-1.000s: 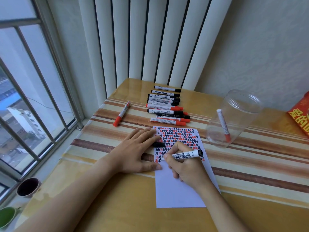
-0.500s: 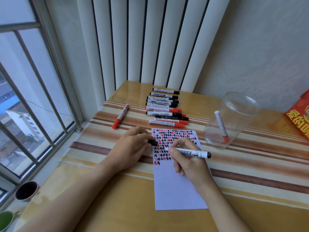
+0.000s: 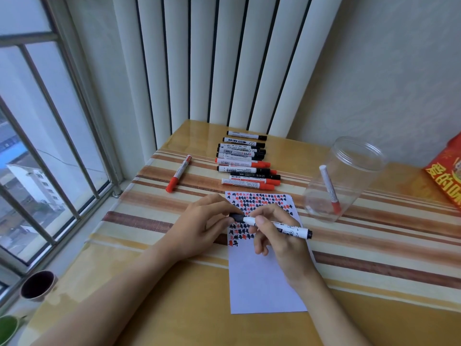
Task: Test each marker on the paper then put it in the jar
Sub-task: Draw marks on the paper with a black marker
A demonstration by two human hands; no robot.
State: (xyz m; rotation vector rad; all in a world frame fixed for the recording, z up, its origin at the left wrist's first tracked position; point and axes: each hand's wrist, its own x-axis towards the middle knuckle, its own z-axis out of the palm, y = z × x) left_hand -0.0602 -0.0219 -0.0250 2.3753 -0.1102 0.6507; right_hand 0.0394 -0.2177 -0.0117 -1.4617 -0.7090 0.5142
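Fingers [image 3: 260, 219] of both hands grip 1 marker [image 3: 287, 227] w/ cap [image 3: 236, 217]; 1 marker in jar [image 3: 349, 176]

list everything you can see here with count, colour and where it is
marker in hand: 1, white, black ends, above the paper
cap: 1, black, at that marker's tip
paper: 1, white, red and black marks on top half
row of markers: about nine, black or red caps, behind the paper
lone marker: 1, red, left of the row
jar: 1, clear, right, one red marker inside
table: 1, yellow, striped cloth
cups: 2, dark and green, bottom left
packet: 1, red, right edge
left hand: pinches the cap
right hand: grips the marker
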